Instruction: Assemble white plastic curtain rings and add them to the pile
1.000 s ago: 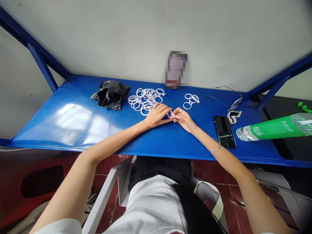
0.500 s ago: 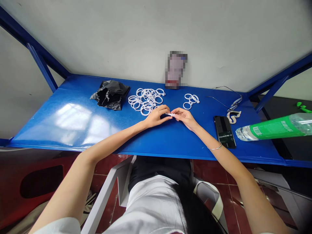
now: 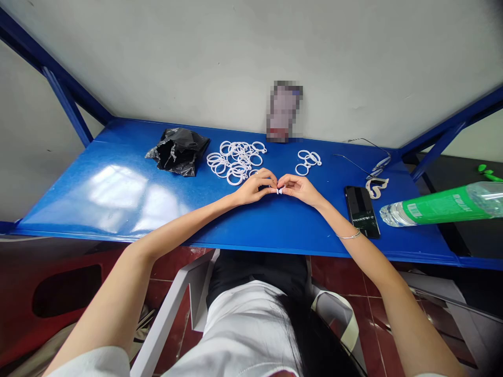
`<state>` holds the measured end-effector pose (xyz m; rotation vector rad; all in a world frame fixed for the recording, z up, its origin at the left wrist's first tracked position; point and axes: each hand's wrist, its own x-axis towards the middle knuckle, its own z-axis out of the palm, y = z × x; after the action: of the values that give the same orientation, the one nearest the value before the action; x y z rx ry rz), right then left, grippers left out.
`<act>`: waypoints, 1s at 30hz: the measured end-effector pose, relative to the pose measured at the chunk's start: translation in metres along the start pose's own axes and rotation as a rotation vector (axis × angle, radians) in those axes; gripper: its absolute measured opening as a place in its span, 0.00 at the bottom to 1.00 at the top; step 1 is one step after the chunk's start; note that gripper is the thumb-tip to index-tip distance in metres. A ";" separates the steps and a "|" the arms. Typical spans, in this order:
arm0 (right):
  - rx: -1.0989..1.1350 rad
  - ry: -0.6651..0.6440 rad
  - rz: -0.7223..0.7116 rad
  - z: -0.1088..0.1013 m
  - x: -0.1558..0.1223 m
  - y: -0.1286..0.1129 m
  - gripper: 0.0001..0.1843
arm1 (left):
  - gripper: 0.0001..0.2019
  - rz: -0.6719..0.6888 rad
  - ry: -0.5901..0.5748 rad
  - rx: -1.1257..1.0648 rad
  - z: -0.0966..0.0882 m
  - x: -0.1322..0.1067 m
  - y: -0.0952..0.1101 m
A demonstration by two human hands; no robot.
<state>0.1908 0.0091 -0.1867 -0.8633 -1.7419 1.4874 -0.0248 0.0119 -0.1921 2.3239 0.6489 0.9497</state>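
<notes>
My left hand (image 3: 256,187) and my right hand (image 3: 299,189) meet over the front middle of the blue table (image 3: 236,225). Both pinch one small white plastic curtain ring (image 3: 279,191) between thumb and fingertips. Only its little eyelet end shows below the fingers; the rest is covered by my hands. Just behind my left hand lies a loose heap of white curtain rings (image 3: 236,157), each a hoop with a small eyelet. A smaller group of the same rings (image 3: 308,157) lies behind my right hand.
A crumpled black plastic bag (image 3: 183,152) lies left of the heap. On the right are a black phone (image 3: 361,212), eyeglasses (image 3: 380,166), a cream-coloured item (image 3: 377,187) and a green-labelled bottle (image 3: 444,205). A blurred-out object (image 3: 283,112) leans on the wall.
My fingertips have come closer together around the curtain ring, and it has turned so that its long side is hidden. The rings on the table have not moved.
</notes>
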 end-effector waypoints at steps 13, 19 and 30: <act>-0.175 0.061 -0.115 0.009 -0.006 -0.005 0.11 | 0.17 0.109 0.024 0.154 0.005 -0.005 -0.005; -0.282 0.080 -0.168 0.011 -0.008 -0.007 0.09 | 0.16 0.136 0.023 0.192 0.006 -0.006 -0.008; -0.319 0.061 -0.206 0.010 -0.009 -0.007 0.10 | 0.12 0.226 0.032 0.222 0.008 -0.007 -0.010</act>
<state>0.1868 -0.0050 -0.1816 -0.8462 -1.9883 1.0563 -0.0260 0.0126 -0.2067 2.6270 0.5350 1.0630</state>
